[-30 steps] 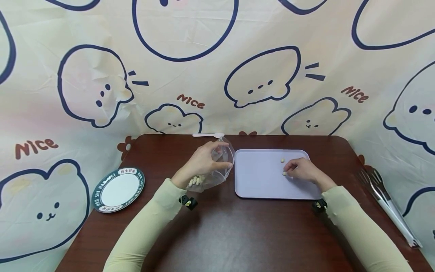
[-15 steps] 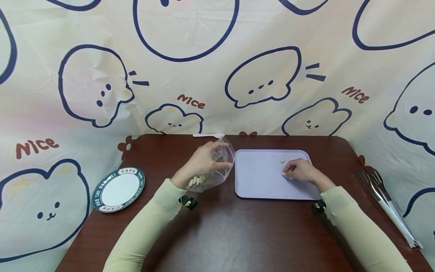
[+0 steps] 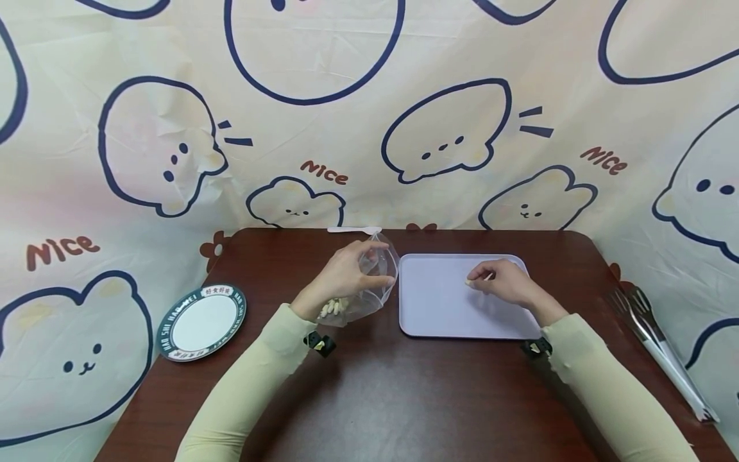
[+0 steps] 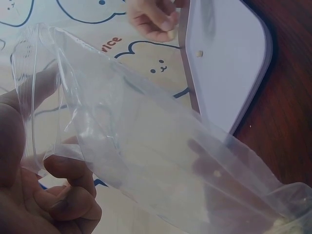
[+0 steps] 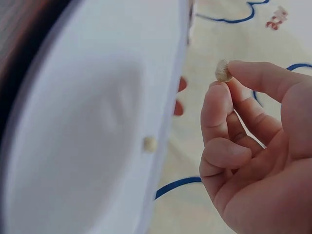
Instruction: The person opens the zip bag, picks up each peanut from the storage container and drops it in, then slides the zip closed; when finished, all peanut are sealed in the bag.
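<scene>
My left hand holds up a clear plastic zip bag, thumb and forefinger spread at its mouth. Several pale, nut-like pieces lie at the bottom of the bag. Above the lilac tray, my right hand pinches one small beige piece between thumb and fingertips. A second beige piece lies on the tray near its far edge; the right hand hides it in the head view.
A green-rimmed plate is at the table's left edge. Silver forks in clear wrapping lie along the right edge. A white plastic utensil lies at the back edge, against the patterned cloth.
My right hand has lifted from the tray with the beige piece and moved a little left and toward the back. My left hand and the bag have stayed in place.
</scene>
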Demonstrator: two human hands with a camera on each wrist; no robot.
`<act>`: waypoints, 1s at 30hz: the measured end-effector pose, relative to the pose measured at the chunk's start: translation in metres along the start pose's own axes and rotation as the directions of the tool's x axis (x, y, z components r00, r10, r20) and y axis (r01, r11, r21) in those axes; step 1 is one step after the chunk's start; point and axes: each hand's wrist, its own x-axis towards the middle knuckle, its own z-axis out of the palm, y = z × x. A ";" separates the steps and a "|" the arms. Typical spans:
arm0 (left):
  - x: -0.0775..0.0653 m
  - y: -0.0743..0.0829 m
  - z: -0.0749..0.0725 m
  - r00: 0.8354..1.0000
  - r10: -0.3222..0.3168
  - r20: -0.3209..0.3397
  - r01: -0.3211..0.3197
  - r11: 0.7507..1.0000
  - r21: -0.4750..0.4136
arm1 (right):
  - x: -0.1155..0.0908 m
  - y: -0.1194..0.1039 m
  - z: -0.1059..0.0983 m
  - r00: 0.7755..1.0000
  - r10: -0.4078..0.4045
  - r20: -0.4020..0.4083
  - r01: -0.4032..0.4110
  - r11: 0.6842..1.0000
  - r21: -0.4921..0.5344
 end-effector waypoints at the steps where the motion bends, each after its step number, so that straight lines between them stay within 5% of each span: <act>1: 0.000 0.000 0.000 1.000 0.001 0.002 -0.001 1.000 0.001 | 0.000 -0.006 0.000 1.000 0.003 -0.002 -0.003 1.000 0.004; 13: 0.002 0.002 -0.001 1.000 0.003 0.007 -0.003 1.000 0.000 | 0.006 -0.067 0.003 0.995 -0.088 -0.037 0.090 0.994 0.061; 30: 0.004 0.002 0.003 1.000 -0.024 0.017 0.023 1.000 0.006 | 0.018 -0.122 0.012 0.985 -0.152 -0.077 0.164 0.968 0.188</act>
